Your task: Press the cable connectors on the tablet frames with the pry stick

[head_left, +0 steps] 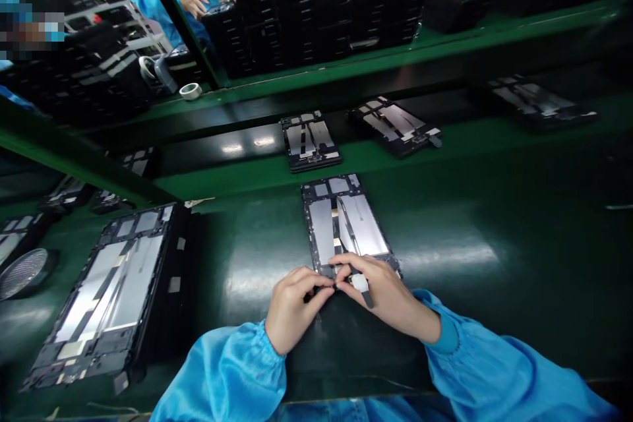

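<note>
An opened tablet (323,227) with silver panels, a black frame and a dark ribbon cable lies in front of me. At its near edge my left hand (299,306) is closed, thumb and fingertips pinched together; whatever is between them is too small to make out. My right hand (383,290) is closed around dark tweezers (363,289) with a white wrap near the back end. Their slim front part appears to point away over the tablet. The right fingertips also meet at the tablet's near edge, close to the left ones.
To the left stands a stack of tablets (148,270) beside a round, ribbed dish (24,273). More opened tablets lie beyond mine, including one tablet (310,142) straight ahead. A tape roll (190,91) sits near a green post (180,20). Across, co-workers handle items behind black stacks (306,13).
</note>
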The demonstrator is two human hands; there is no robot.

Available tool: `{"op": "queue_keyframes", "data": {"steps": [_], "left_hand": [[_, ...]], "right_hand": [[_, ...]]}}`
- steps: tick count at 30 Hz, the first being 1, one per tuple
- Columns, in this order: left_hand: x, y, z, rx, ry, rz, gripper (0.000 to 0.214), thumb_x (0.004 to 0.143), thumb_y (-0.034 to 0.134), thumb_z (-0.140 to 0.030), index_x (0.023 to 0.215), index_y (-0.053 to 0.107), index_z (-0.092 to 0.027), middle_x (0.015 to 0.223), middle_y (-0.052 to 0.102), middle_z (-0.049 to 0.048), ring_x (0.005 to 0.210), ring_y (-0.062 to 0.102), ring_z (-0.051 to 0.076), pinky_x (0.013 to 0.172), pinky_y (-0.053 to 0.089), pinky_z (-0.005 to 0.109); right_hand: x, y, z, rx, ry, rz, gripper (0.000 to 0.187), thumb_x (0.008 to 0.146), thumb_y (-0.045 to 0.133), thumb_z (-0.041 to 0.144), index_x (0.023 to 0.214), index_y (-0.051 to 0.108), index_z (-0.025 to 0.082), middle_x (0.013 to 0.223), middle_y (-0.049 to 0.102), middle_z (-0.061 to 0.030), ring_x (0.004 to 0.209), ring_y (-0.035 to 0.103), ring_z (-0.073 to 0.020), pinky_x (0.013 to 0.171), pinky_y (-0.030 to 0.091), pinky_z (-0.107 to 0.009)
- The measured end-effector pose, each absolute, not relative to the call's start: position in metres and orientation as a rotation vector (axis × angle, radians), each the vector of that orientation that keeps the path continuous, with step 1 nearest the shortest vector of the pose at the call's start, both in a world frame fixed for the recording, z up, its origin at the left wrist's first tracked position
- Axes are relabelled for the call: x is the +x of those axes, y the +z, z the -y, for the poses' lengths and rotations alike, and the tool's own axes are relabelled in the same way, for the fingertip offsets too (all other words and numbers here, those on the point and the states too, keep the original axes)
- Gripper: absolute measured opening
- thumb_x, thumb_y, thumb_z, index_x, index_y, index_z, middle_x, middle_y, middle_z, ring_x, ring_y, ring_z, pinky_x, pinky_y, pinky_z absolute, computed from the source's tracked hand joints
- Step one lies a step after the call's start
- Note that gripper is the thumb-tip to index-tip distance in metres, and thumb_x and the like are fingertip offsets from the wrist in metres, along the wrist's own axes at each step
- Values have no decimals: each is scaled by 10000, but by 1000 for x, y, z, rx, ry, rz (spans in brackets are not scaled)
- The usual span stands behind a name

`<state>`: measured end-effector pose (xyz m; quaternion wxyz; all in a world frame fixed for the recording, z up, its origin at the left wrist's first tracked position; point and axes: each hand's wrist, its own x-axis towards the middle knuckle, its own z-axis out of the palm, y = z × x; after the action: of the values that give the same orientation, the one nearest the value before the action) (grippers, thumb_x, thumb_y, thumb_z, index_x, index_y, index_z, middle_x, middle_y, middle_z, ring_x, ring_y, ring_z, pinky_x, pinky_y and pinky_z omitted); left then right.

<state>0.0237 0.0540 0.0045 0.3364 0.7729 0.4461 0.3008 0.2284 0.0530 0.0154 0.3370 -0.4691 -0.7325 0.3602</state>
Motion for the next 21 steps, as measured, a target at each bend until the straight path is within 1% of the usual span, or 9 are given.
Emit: {"op": "queue_keyframes", "data": {"steps": [3, 6, 9, 11, 14, 16, 18, 21], "left_hand": [[24, 4, -54, 2079, 771, -1171, 124, 931, 615, -293, 915, 721, -230, 850, 678, 29, 801, 633, 160, 713, 506, 258], [26, 4, -54, 2103, 694, -1217, 88, 915, 636, -267, 886, 712, -233, 840, 649, 17, 782, 624, 152, 706, 508, 249], [26, 5, -51, 2180, 648, -1242, 89, 924, 625, -257, 881, 698, -232, 844, 632, 13, 776, 616, 145, 687, 501, 237], [24, 6, -47, 2368, 658, -1242, 107, 948, 590, -249, 930, 694, -234, 858, 635, 18, 784, 606, 152, 672, 488, 242], [17, 5, -41, 2732, 648, -1185, 203, 982, 506, -183, 1101, 665, -224, 942, 666, 37, 796, 591, 167, 660, 475, 262], [11, 3, -38, 2830, 638, -1141, 267, 987, 481, -155, 1209, 620, -206, 1018, 676, 51, 821, 590, 170, 687, 487, 273], [6, 1, -37, 2846, 632, -1120, 295, 993, 471, -158, 1257, 594, -209, 1073, 672, 56, 849, 592, 168, 724, 499, 279], [1, -1, -40, 2921, 572, -1069, 312, 1008, 428, -158, 1265, 592, -227, 1119, 664, 58, 855, 590, 163, 733, 508, 286]], "right_hand": [[230, 16, -53, -1212, 976, 1928, 297, 891, 581, 187, 1179, 598, 258, 862, 738, -6, 871, 700, -221, 853, 504, -362], [230, 16, -52, -1199, 992, 1948, 338, 886, 578, 157, 1207, 583, 261, 871, 732, -1, 879, 690, -219, 850, 495, -365], [229, 14, -51, -1192, 937, 1964, 364, 891, 556, 134, 1232, 573, 260, 872, 719, -6, 865, 680, -220, 832, 493, -370], [227, 11, -50, -1180, 903, 1972, 383, 901, 534, 125, 1257, 563, 262, 877, 713, -14, 872, 677, -224, 834, 495, -375], [227, 6, -49, -1168, 870, 1989, 407, 907, 512, 105, 1278, 557, 266, 897, 708, -26, 886, 672, -229, 833, 505, -381], [227, 4, -48, -1155, 852, 1999, 431, 903, 510, 89, 1293, 551, 270, 905, 706, -29, 881, 669, -230, 829, 511, -384], [227, 2, -48, -1140, 846, 1999, 456, 900, 511, 78, 1311, 541, 275, 911, 702, -29, 877, 666, -228, 825, 517, -384], [228, 2, -46, -1144, 866, 1984, 468, 902, 513, 70, 1322, 529, 275, 924, 694, -31, 891, 663, -225, 830, 526, -382]]}}
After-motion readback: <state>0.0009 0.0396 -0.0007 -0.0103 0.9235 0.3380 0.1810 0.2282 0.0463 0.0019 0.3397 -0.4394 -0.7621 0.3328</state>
